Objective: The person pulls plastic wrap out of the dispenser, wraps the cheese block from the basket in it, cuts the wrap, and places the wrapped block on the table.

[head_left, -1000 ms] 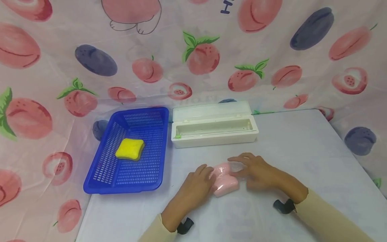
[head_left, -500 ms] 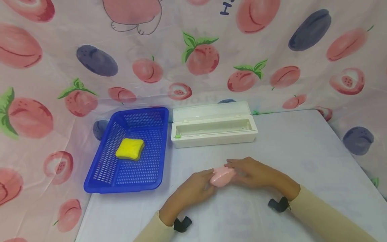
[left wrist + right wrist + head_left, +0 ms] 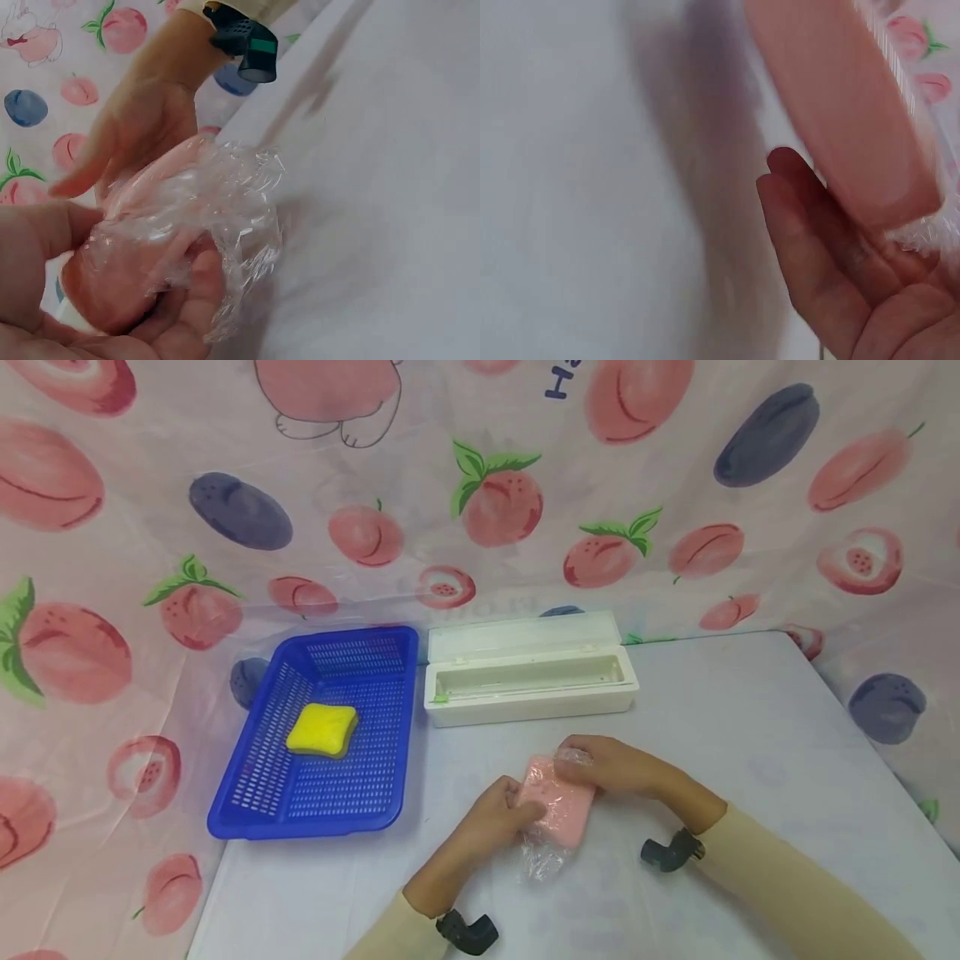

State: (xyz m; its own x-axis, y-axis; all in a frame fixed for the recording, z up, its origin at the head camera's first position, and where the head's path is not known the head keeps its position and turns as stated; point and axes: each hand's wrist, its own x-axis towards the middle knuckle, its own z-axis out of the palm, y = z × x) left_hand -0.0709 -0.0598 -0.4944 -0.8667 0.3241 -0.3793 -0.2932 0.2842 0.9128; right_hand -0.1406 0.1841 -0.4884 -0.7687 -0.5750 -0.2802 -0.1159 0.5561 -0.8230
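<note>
A pink block, seemingly a sponge (image 3: 557,806), is covered in clear plastic wrap (image 3: 247,195) and held above the white table. The wrap hangs loose and crumpled off its lower end. My left hand (image 3: 487,827) grips the left side, thumb on the face and fingers curled behind. At the upper right corner my right hand (image 3: 618,766) holds the sponge and film, thumb over the front. In the right wrist view, fingers of that hand (image 3: 840,262) lie along the underside of the pink sponge (image 3: 847,112). The plastic film hides part of its surface.
A blue mesh basket (image 3: 405,760) stands at the left with a yellow sponge (image 3: 322,730) in it. Behind the hands lies a long white box (image 3: 532,706), its lid raised, with a small green piece on its front edge. A fruit-print cloth (image 3: 300,510) hangs behind the table.
The pink sponge was low on the table, then was lifted and turned; its flat face now shows with loose film hanging below. My right hand shifted from its side to its upper corner.
</note>
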